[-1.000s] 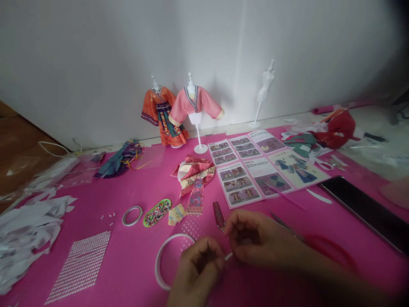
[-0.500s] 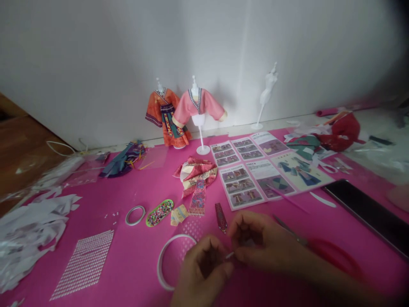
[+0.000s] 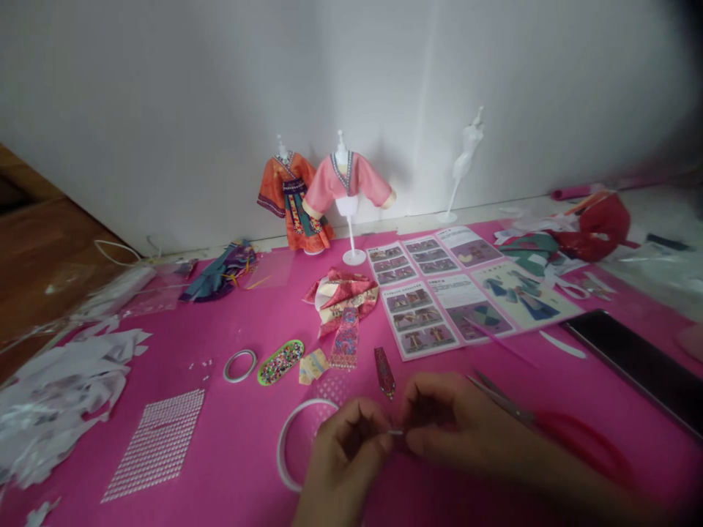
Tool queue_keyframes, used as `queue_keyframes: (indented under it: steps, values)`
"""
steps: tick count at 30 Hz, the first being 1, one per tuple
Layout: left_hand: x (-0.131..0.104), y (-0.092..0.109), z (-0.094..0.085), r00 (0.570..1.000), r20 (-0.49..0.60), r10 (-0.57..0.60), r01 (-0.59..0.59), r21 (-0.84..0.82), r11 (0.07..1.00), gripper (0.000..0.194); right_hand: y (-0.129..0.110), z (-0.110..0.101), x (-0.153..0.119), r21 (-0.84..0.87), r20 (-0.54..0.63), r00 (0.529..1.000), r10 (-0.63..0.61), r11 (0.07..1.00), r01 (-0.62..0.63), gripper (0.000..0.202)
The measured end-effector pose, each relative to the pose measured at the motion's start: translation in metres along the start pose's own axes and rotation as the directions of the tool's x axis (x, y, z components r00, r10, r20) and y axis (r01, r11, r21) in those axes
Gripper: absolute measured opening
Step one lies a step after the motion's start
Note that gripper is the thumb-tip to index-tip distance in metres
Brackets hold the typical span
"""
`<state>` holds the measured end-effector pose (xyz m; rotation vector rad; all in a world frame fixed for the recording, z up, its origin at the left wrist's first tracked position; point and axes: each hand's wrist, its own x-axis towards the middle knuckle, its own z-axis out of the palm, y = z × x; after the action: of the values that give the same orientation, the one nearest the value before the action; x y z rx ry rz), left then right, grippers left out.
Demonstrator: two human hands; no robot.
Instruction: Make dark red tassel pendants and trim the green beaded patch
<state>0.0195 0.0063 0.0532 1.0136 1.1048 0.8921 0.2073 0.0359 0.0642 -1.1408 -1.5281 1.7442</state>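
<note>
Between my left hand (image 3: 351,450) and my right hand (image 3: 444,417) is a tiny whitish strip (image 3: 395,432), pinched at both ends by closed fingertips. What it is made of is too small to tell. A large roll of clear dotted tape (image 3: 283,446) lies just behind my left hand. Beyond my fingers is a dark red patterned fabric strip (image 3: 384,373) with a pointed, bead-edged end. Red-handled scissors (image 3: 576,439) lie partly under my right forearm, blades showing past the wrist.
Green tray of beads (image 3: 280,362), small tape roll (image 3: 240,366), gem sheet (image 3: 157,443) and paper scraps (image 3: 66,395) lie left. Dressed mini mannequins (image 3: 348,179) stand behind red fabric (image 3: 346,293). An instruction sheet (image 3: 428,351) and a phone (image 3: 631,366) lie right.
The view has shifted slightly, so things on the table sit a little further right. The small strip between my fingers is now level rather than slanted. Both hands keep their pinch.
</note>
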Motion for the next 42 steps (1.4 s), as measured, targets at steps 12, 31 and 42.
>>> queue_keyframes:
  steps: [12,31,42]
  values:
    - [0.001,0.002,0.003,1.0,0.009,0.009,-0.009,-0.026,1.0,0.005,0.002,0.0,-0.001,-0.052,0.037,0.994,-0.099,0.993,0.101,0.003]
    - [0.006,-0.006,0.009,0.996,0.052,-0.07,0.075,-0.109,0.991,0.012,0.003,-0.006,0.003,0.067,0.066,0.997,-0.037,0.997,0.032,0.013]
    - [0.005,-0.014,0.005,0.997,0.061,-0.039,0.049,-0.172,0.984,0.024,0.0,-0.006,0.002,0.048,0.047,0.998,0.03,0.998,-0.032,0.023]
